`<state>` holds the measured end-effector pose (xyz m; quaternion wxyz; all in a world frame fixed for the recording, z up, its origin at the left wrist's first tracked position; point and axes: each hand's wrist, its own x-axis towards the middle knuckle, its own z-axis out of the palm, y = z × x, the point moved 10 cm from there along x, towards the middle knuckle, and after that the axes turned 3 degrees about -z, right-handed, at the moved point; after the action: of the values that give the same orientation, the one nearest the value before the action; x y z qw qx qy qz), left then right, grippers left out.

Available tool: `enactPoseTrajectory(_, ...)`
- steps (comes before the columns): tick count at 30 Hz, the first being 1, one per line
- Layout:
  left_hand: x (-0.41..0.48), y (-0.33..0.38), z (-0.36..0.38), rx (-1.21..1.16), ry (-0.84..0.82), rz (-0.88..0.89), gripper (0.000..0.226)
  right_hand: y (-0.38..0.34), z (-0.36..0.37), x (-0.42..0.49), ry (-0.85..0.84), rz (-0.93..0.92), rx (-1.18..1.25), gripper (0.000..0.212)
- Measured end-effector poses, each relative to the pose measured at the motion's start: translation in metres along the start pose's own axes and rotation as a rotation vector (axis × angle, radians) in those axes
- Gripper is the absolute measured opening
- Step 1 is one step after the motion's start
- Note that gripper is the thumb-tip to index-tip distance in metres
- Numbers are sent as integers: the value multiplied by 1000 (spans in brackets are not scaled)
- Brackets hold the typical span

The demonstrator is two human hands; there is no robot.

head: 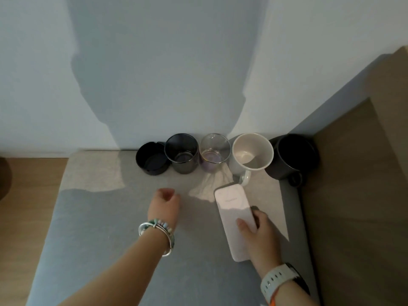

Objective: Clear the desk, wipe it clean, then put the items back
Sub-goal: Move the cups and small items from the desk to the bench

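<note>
While the right hand (258, 235) gripped a flat white rectangular device (231, 208), thumb on its top face and fingers round its right edge, that device sat low over the right part of the grey desk top (99, 228); whether it touched could not be told. The left hand (164, 205) hovered mid-desk, fingers curled under, nothing visible in them. Against the wall stood a row: round black ashtray (151, 159), smoky dark glass tumbler (182, 153), clear glass tumbler (214, 152), white ceramic mug (252, 151) and black mug (293, 155).
</note>
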<state>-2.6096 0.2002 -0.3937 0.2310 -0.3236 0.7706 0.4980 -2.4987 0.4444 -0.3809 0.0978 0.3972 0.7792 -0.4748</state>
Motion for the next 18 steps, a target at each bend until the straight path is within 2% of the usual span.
enactPoseTrajectory(3,-19,-4,28,166,-106,91,13,-15,2,-4,93,-164,-455,69)
enactPoseTrajectory(5,-28,-6,40,252,-144,134,19,-22,14,-7,94,-255,-584,81)
enactPoseTrajectory(10,-45,-7,54,348,-211,220,25,-14,2,-9,115,-238,-618,69)
enactPoseTrajectory(18,-56,-9,61,336,-206,230,19,48,-63,-6,235,76,-595,56)
